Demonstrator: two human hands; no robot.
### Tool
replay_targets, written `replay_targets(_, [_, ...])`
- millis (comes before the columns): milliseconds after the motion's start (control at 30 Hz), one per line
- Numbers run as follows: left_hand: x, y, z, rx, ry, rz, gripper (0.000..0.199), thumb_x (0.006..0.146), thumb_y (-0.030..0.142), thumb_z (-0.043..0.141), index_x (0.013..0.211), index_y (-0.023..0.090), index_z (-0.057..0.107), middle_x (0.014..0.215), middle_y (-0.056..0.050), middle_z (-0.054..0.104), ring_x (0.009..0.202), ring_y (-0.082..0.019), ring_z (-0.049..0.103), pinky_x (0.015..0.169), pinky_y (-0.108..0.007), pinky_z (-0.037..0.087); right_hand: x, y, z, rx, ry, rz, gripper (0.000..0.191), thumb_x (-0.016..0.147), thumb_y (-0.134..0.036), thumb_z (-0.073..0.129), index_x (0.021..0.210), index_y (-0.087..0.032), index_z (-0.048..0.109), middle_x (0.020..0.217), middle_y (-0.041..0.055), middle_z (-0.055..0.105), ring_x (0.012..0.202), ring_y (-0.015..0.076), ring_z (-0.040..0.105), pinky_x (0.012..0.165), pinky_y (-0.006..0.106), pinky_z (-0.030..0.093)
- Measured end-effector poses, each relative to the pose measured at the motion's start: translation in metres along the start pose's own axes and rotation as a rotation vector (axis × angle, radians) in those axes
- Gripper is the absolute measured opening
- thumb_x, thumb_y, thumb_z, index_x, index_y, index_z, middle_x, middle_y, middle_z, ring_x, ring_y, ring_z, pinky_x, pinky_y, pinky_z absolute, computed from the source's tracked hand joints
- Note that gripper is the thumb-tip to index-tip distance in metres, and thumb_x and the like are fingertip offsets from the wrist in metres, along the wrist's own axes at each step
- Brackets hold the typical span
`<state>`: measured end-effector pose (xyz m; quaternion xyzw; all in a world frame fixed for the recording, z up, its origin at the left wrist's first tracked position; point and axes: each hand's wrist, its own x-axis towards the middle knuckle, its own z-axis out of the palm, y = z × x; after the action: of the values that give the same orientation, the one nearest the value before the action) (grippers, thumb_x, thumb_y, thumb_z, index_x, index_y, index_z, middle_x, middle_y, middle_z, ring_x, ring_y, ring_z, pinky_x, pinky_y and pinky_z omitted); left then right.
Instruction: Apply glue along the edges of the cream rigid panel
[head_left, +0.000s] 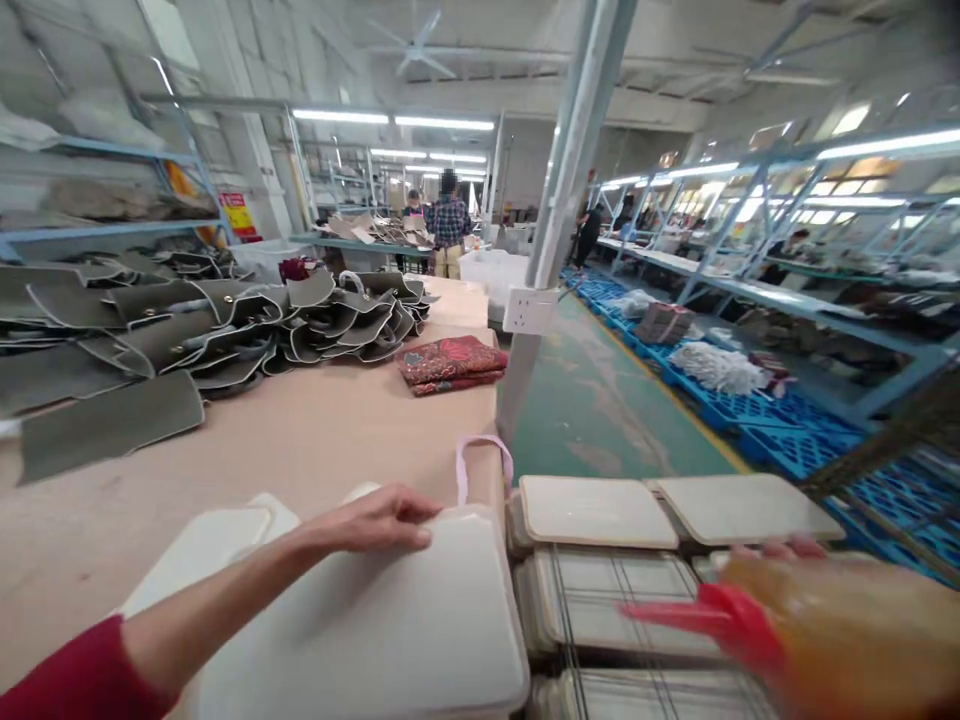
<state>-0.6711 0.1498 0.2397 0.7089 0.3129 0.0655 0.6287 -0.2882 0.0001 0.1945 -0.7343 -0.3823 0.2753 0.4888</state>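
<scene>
The white padded panel [390, 620] at the tabletop's near right corner, pressed flat by the open left hand [375, 520], is judged light, pliable, best gripped at its edge; the blurred right hand [817, 620], seemingly holding a red tool [712, 615], cannot be told open or closed.

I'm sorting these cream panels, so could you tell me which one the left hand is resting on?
The left hand rests on the large panel nearest the camera, on the table, not those stacked rightward.

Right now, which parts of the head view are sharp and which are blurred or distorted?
Head view: left hand on the white panel is sharp; right hand, holding something red, is smeared by motion blur. Ceiling tube lights glare, and the racks bow from wide-angle distortion.
</scene>
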Motion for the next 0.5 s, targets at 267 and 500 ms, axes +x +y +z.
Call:
replay_targets(267, [-0.061, 0.04, -0.034, 0.246, -0.297, 0.124, 0.031, 0.075, 0.038, 0.067, 0.089, 0.01, 0.07, 0.063, 0.005, 0.048, 0.063, -0.009, 0.042, 0.057, -0.016, 0.034, -0.066, -0.124, 0.067, 0.837, -0.144, -0.006, 0.079, 0.055, -0.04, 0.077, 0.128, -0.028, 0.05, 0.133, 0.0136, 0.052, 0.098, 0.0374, 0.063, 0.065, 0.043, 0.06])
replay_targets(500, [-0.103, 0.061, -0.033, 0.294, -0.458, 0.172, 0.047, 0.069, 0.039, 0.074, 0.104, 0.007, 0.071, 0.075, 0.001, 0.065, 0.076, -0.015, 0.056, 0.065, -0.017, 0.043, -0.097, -0.168, 0.082, 0.726, -0.399, -0.186, 0.072, 0.055, -0.046, 0.08, 0.121, -0.032, 0.052, 0.111, 0.0096, 0.065, 0.087, 0.0333, 0.066, 0.061, 0.043, 0.058])
